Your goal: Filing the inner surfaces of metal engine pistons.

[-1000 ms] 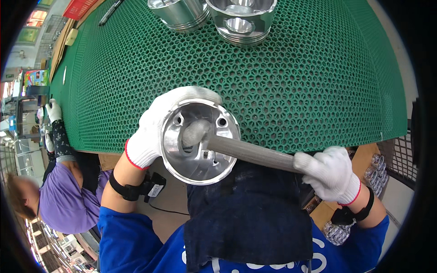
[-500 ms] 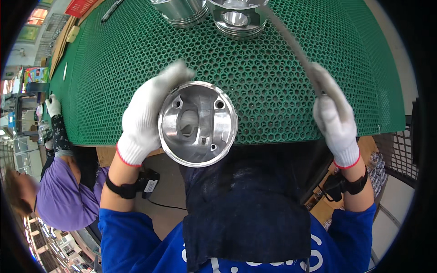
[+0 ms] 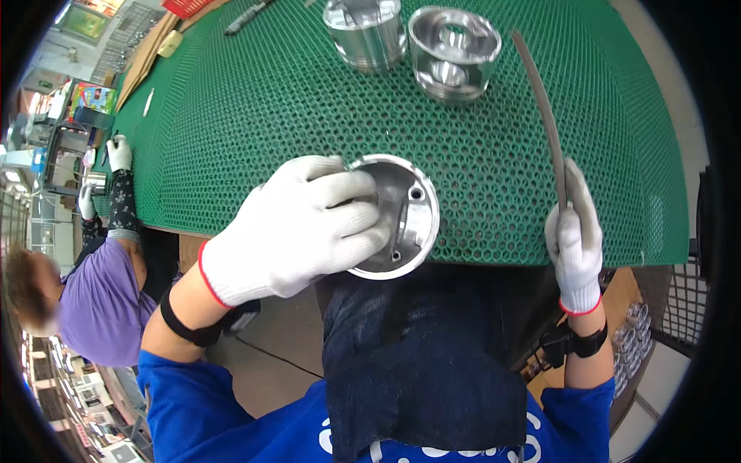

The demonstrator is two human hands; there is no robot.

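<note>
A silver metal piston (image 3: 421,220) is at the near edge of the green mat, its hollow side facing up. My left hand (image 3: 301,224), in a white glove, lies across the piston's left side, with its fingers curled over the rim and covering part of the hollow. Off to the right, my gloved right hand (image 3: 575,239) is closed around the lower end of a long, narrow grey file (image 3: 546,116). The file points away from me, apart from the piston.
Two more pistons, one (image 3: 366,38) left of the other (image 3: 454,58), stand at the back of the honeycomb mat (image 3: 255,131). A dark marker (image 3: 248,17) lies farther left. Beside the bench at left, a co-worker in purple (image 3: 108,309) works with gloved hands. Several metal parts (image 3: 633,347) sit low at right.
My left hand has shifted from the piston's outer left side to over its rim, and the piston sits slightly farther right. The file, still in my right hand, has swung more upright, away from the back pistons.
</note>
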